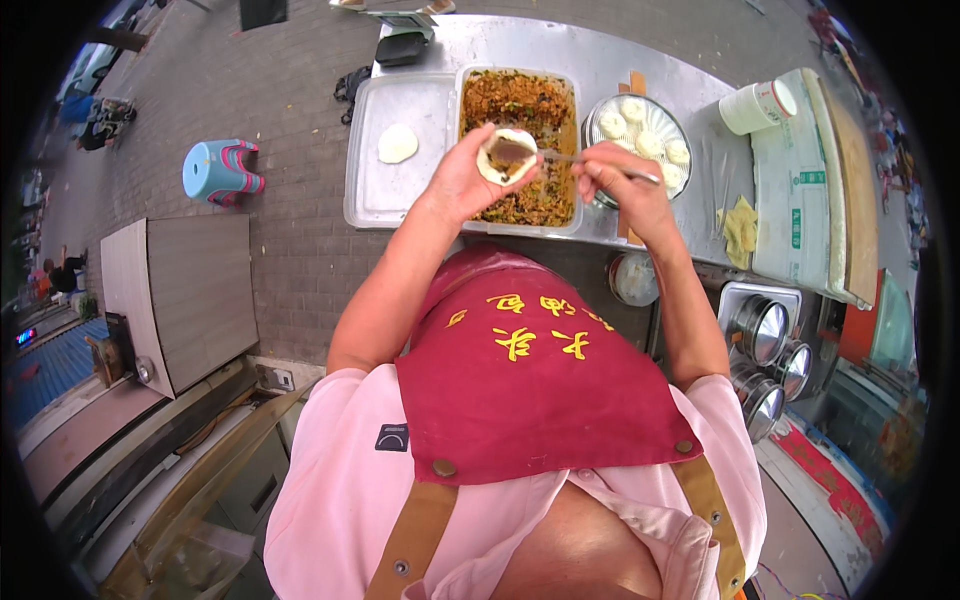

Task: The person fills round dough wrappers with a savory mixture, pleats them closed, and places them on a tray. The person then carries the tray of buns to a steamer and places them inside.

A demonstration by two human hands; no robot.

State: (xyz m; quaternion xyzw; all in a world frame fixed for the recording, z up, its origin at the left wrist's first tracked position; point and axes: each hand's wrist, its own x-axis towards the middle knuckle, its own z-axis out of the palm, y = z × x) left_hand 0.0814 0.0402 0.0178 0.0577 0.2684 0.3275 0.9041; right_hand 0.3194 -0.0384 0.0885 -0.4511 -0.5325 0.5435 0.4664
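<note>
My left hand (459, 177) cups a round dough wrapper (491, 171) with brown filling inside. A metal spoon (556, 156) is gripped in my right hand (628, 184), and its end reaches into the wrapper. Both hands are above a plastic tub of minced filling (517, 94), whose middle is scraped thin. On the pale plastic lid (386, 199) to the left lies a flat dough round (397, 143). Several shaped buns (648, 143) sit in a round steamer tray (637, 101) to the right, partly behind my right hand.
The metal table (517, 41) also holds a white cup stack (754, 107), a yellow cloth (740, 231) and a foam box (787, 187). Metal steamers (769, 330) stand at the lower right. A blue stool (217, 171) is on the paving at left.
</note>
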